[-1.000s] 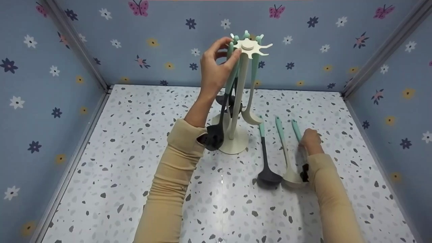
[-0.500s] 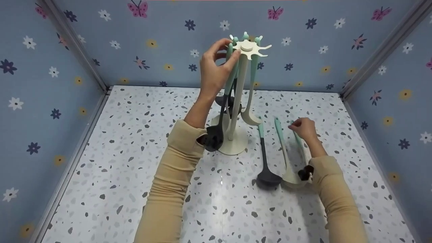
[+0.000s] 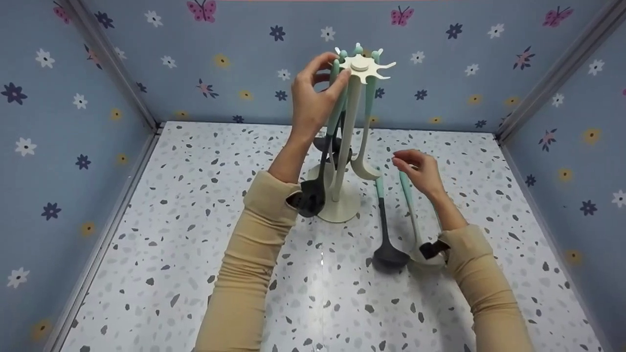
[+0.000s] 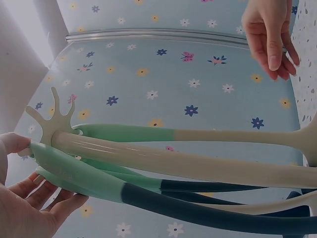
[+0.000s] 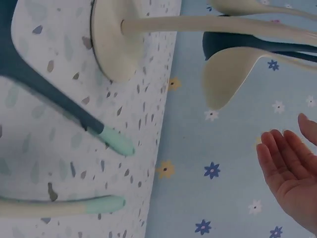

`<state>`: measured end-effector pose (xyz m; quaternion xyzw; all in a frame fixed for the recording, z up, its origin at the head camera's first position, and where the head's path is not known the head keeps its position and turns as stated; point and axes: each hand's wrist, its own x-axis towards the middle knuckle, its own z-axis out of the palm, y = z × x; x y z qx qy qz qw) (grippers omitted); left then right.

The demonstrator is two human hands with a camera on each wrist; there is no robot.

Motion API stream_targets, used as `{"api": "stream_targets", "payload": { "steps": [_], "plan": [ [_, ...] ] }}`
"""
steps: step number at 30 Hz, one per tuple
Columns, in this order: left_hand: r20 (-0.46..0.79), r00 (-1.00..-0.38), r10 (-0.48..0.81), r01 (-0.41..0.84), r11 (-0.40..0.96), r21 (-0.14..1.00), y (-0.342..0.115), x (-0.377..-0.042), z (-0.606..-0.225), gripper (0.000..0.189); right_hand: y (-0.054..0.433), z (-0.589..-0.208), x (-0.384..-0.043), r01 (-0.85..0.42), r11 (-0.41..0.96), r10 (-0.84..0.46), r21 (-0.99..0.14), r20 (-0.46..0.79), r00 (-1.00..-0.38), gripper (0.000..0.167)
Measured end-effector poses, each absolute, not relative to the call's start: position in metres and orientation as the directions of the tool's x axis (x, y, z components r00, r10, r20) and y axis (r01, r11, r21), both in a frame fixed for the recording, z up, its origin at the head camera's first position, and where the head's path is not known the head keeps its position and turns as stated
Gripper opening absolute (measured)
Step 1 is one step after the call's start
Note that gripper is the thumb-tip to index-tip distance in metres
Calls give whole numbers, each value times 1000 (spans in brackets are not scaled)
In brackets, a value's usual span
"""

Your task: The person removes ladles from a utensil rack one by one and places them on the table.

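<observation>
My left hand (image 3: 310, 100) grips the top of a cream utensil rack (image 3: 349, 127), its thumb on the hooked crown and its fingers behind a green handle. Several green-handled utensils hang there, among them a dark-headed one (image 3: 313, 195) and a cream ladle (image 3: 365, 167). My right hand (image 3: 421, 172) hovers above the table with relaxed fingers, holding nothing; the right wrist view shows its bare palm (image 5: 294, 191). Below it lies a cream ladle with a green handle (image 3: 406, 188). Left of that lies a dark ladle (image 3: 389, 254). My right arm mostly hides a third utensil.
The rack's round base (image 3: 342, 208) stands on a white speckled tabletop (image 3: 161, 234). Blue flowered walls (image 3: 244, 29) enclose the back and both sides, joined by metal strips (image 3: 117, 63). The hanging utensils reach down close to the base.
My right hand has risen off the rightmost utensil on the table and moved left and away from me, its fingers loosening. My left hand keeps its grip on the rack.
</observation>
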<state>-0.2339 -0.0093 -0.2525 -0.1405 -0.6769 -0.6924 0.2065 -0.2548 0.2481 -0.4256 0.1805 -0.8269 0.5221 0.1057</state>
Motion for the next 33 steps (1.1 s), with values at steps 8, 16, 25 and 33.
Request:
{"api": "stream_targets", "payload": {
  "steps": [8, 16, 25, 33],
  "plan": [
    [495, -864, -90, 496, 10, 868, -10, -236, -252, 27, 219, -408, -257, -410, 178, -271, -895, 356, -894, 28],
    [479, -873, -92, 481, 2, 877, -9, -234, -251, 27, 206, -418, -278, -396, 128, -285, -909, 348, -893, 31],
    [477, -875, -84, 479, -2, 878, -9, -246, -262, 29, 185, -405, -273, -398, 146, -326, -906, 335, -884, 30],
    [514, -854, -82, 514, 14, 858, -8, -263, -275, 29, 186, -419, -285, -397, 50, -328, -916, 361, -873, 23]
  ]
}}
